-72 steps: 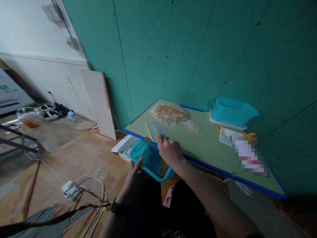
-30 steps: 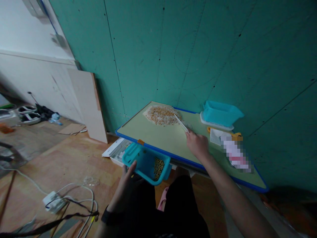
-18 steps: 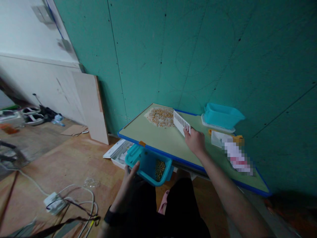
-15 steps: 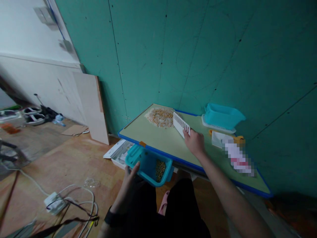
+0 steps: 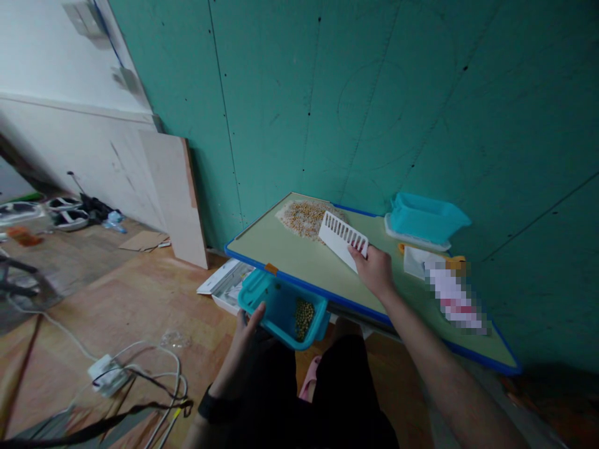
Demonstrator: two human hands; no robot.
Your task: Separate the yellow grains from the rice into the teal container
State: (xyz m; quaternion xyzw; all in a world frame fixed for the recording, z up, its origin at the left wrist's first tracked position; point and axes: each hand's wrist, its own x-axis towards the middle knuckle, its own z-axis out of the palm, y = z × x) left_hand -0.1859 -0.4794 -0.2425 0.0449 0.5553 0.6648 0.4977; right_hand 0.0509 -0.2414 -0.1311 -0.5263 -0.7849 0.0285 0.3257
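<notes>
My right hand is closed around one end of a white slotted plastic plate, tilted over the table at the near edge of a spread pile of beans and pale grains. In my left hand is the rim of a blue plastic bin, held just below the table's front edge. Small greenish-brown beans lie in the bin's right end. The fingers under the bin are partly hidden.
The blue-edged table stands against a green wall. On its right side are a second blue bin on a white lid, a white and yellow item and a blurred packet. Cables and a power strip lie on the floor at left.
My right hand has turned the slotted plate, so its broad face shows more, and shifted it slightly toward me. My left hand and the bin stay nearly still; the view has moved slightly.
</notes>
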